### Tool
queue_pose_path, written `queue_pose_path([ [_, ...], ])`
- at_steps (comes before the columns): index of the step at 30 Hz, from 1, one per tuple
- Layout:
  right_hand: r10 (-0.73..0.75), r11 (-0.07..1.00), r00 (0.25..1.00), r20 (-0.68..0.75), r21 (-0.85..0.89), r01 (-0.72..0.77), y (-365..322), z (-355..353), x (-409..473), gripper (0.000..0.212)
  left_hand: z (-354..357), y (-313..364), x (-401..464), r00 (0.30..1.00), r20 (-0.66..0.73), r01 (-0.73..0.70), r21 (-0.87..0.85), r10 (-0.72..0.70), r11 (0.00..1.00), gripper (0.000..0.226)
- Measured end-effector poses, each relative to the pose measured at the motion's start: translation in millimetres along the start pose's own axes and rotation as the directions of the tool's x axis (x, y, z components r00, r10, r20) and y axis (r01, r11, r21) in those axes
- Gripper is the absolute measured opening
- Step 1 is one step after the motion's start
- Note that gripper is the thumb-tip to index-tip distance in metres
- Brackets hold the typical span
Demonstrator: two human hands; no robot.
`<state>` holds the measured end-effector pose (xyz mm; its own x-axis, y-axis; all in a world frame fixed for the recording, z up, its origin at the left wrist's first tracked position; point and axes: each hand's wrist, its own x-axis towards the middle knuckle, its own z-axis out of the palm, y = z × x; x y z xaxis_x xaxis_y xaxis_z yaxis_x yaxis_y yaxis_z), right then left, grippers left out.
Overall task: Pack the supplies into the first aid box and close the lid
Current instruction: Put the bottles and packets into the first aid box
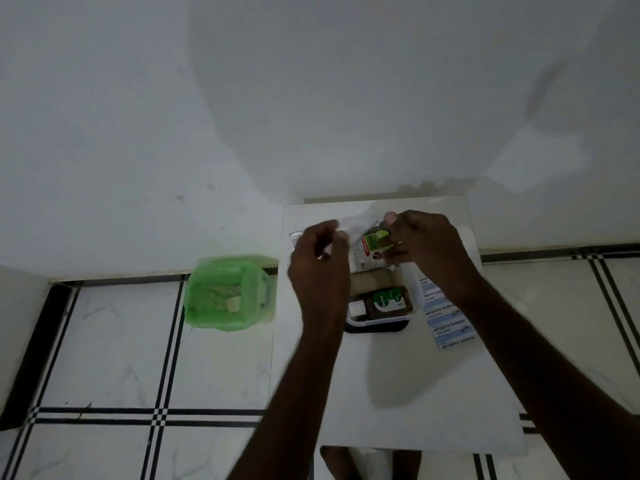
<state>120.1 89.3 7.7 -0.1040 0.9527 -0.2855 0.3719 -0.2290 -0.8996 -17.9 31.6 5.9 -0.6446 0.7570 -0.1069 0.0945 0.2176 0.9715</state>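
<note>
The open first aid box (379, 325), dark-rimmed, sits on a small white table (398, 393). Inside it lie a brown Dettol bottle (384, 303) with a green label and a tan bandage roll (370, 280). My right hand (426, 247) grips a white packet (369, 249) with a red and green label over the box's far end. Just left of the packet, my left hand (320, 268) hovers with curled fingers; whether it touches the packet is unclear. A strip of antiseptic bandages (446, 320) lies on the table right of the box. A clear plastic piece (360, 220), perhaps the lid, lies behind.
A bin lined with a green bag (227, 296) stands on the tiled floor left of the table. A white wall rises behind the table. Black-lined white floor tiles (121, 358) surround the table.
</note>
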Motion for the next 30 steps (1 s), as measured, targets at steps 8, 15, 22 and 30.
queue_pose_path([
  [8, 0.123, 0.991, 0.991, -0.053, -0.044, -0.125, 19, -15, 9, 0.035, 17, -26, 6, 0.867, 0.452, -0.342, 0.237, 0.208, 0.909, 0.02],
  [15, -0.144, 0.885, 0.977, -0.157, -0.463, 0.056, 25, -4, 0, 0.035, 16, -39, 41, 0.686, 0.702, -0.725, 0.633, 0.193, 0.271, 0.062],
  [22, -0.262, 0.789, 0.95, -0.171, -0.605, 0.108, 38, 10, 3, 0.032, 8, -41, 51, 0.669, 0.718, -0.734, 0.597, 0.193, 0.323, 0.062],
  [30, -0.349, 0.713, 0.927, -0.135, -0.681, 0.169, 54, 16, 1, 0.041, 11, -44, 52, 0.659, 0.734, -0.738, 0.591, 0.162, 0.324, 0.065],
])
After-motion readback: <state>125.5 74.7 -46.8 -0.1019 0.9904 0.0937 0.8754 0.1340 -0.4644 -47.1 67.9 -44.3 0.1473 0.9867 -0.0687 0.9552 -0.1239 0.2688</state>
